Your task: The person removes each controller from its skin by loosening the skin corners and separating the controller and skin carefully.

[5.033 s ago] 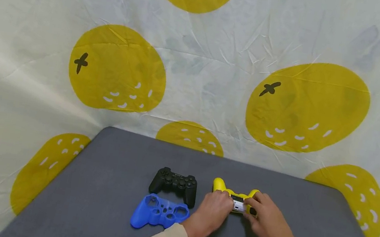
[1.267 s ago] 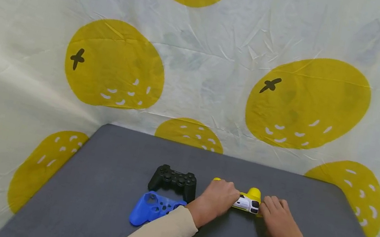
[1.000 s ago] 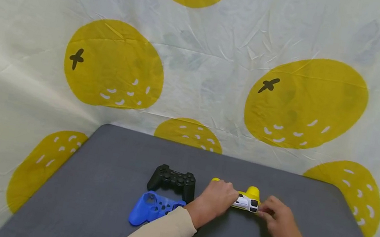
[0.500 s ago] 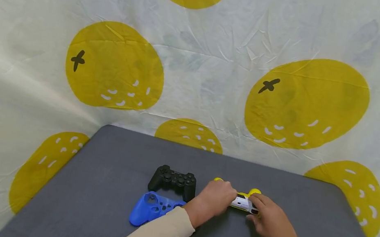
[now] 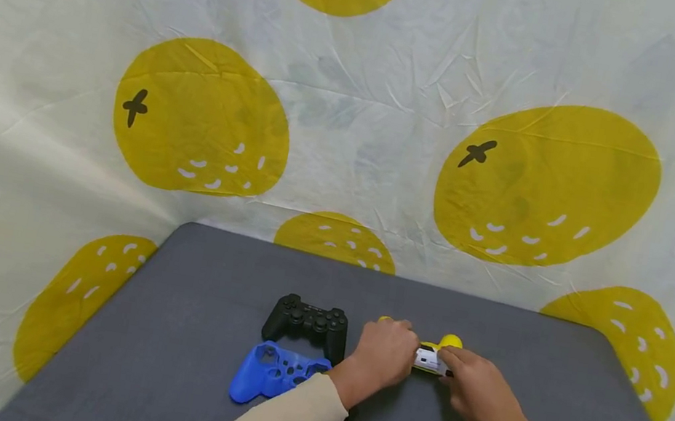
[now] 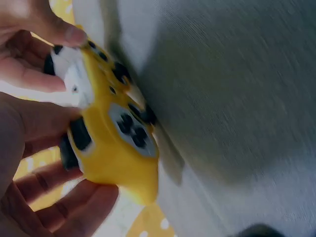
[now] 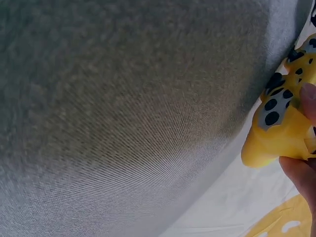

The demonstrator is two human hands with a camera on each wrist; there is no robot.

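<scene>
A white game controller (image 5: 428,359) sits in a yellow silicone cover (image 5: 451,340), its shoulder-button side toward the person. My left hand (image 5: 384,354) grips one end, with the fingers wrapped round the grip in the left wrist view. At the opposite end my right hand (image 5: 482,388) pinches the edge of the cover between thumb and fingers. Black buttons poke through the yellow face (image 6: 118,168), which is turned down toward the table. In the right wrist view a thumb and finger hold the yellow cover (image 7: 276,140) near its grip.
To the left lie a black game controller (image 5: 320,322) and, nearer, an empty blue silicone cover (image 5: 258,375), partly behind the left forearm. The grey table (image 5: 196,306) ends at a white cloth backdrop (image 5: 362,141) with yellow fruit shapes.
My right hand pulled back to the cover's outer edge about a second ago, then returned onto the controller's corner. My left hand has kept its grip on the other end.
</scene>
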